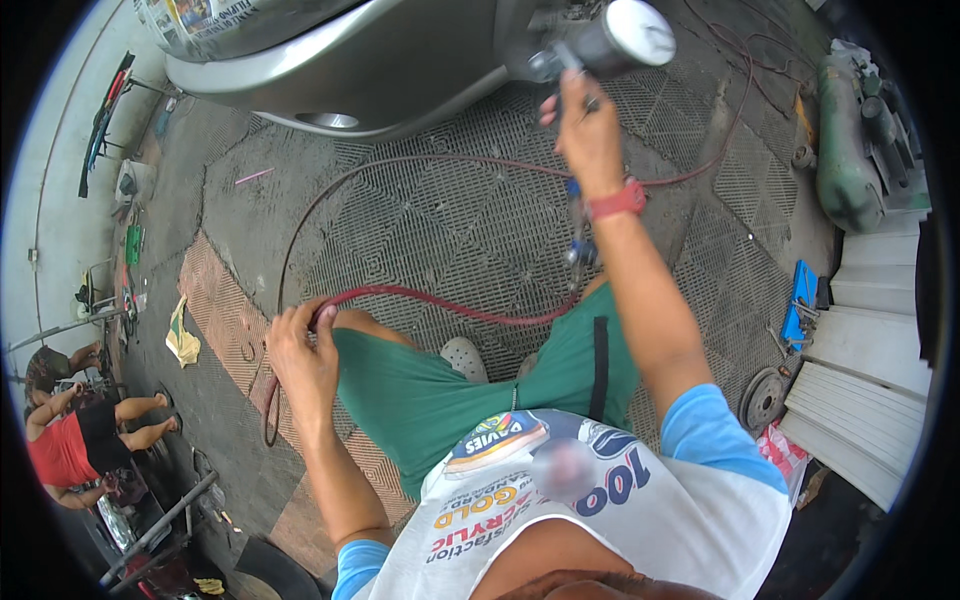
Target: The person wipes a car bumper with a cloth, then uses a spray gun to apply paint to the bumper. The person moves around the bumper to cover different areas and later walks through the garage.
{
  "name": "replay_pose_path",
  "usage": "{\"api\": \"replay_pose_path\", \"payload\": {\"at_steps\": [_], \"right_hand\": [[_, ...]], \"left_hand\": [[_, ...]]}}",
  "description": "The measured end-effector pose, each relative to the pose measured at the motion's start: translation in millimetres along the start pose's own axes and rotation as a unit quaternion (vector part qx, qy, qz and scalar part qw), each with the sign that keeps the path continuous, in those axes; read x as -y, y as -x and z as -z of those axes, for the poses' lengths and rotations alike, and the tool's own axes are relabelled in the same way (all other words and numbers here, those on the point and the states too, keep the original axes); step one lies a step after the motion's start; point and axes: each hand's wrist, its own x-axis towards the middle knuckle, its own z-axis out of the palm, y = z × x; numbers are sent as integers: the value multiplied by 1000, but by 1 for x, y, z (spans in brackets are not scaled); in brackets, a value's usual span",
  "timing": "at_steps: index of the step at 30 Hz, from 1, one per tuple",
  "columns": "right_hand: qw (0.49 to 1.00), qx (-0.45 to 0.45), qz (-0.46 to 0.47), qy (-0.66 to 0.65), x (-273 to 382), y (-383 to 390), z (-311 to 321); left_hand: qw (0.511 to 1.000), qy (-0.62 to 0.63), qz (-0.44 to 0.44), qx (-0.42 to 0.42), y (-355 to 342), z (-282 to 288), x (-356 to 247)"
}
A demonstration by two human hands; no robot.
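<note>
The hose (430, 157) loops over matting (400, 225) before the bumper (410, 85), left of a tank (845, 150).

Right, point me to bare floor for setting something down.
Bare: the grid matting between strands of red hose; grey floor between the pink stick and reddish mat. Crowded: the right edge, with green cylinder, blue case and brake disc.

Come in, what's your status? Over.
Right hand gripping spray gun. Left hand holding red hose. Hose loops across floor mats; silver bumper near gun.
</note>
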Motion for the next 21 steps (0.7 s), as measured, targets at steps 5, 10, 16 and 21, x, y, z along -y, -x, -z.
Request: {"api": "replay_pose_path", "payload": {"at_steps": [5,10,16,21], "right_hand": [[981,170,7,-92,25,57,-49],[988,138,-20,-66,38,32,-33],[993,-102,8,55,43,-49,38],[989,-130,35,60,67,-52,27]], "left_hand": [[1000,-13,1,-9,3,0,6],[999,31,-14,-32,10,-16,29],[995,84,47,28,13,-27,20],[994,98,31,-23,7,-36,36]]}}
